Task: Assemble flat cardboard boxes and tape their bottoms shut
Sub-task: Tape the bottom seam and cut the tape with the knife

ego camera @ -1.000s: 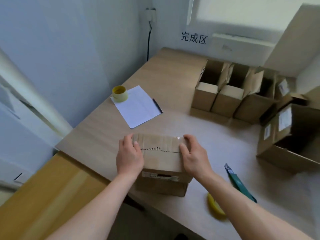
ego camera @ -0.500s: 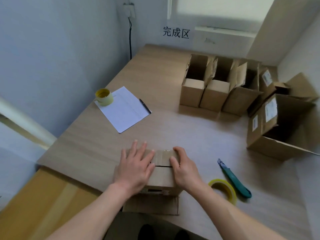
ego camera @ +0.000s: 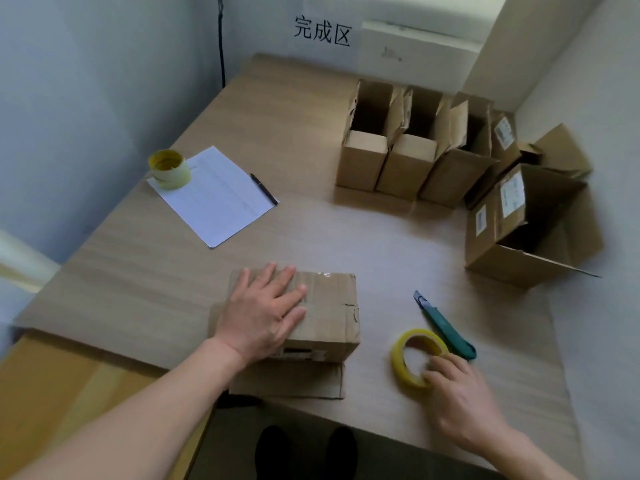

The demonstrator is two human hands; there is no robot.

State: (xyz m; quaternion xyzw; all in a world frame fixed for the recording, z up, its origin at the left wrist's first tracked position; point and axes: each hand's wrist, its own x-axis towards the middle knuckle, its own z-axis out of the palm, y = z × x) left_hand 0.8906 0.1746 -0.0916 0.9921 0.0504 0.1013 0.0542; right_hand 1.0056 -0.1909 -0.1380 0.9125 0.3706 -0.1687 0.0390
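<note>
- A cardboard box point(ego camera: 322, 313) is seen bottom-up near the lower middle of the frame, at the front edge of the counter point(ego camera: 311, 230); its bottom flaps are folded shut, and a loose flap is spread on the counter below it.
- The left hand point(ego camera: 263, 313) is laid flat on the left part of the box's top face, with the fingers straight and spread, pressing down without curling round anything.
- A yellow tape roll point(ego camera: 415, 355) is seen lower right of the box, tilted up on its edge on the counter.
- The right hand point(ego camera: 460, 396) is placed at the lower right edge of the roll, with the fingers point(ego camera: 438, 370) curled round its rim, grasping it.
- A green utility knife point(ego camera: 446, 327) is laid on the counter just beside the roll, toward the upper right of it.
- A row of open boxes point(ego camera: 408, 157) is stood upright in the upper right of the frame, with larger labelled boxes point(ego camera: 512, 223) at the right edge.
- A sheet of paper point(ego camera: 214, 199) is laid in the upper left, with a second tape roll point(ego camera: 169, 169) on its corner and a pen point(ego camera: 264, 188) along its right edge.
- A sign with black characters point(ego camera: 322, 31) is seen on the far wall.
</note>
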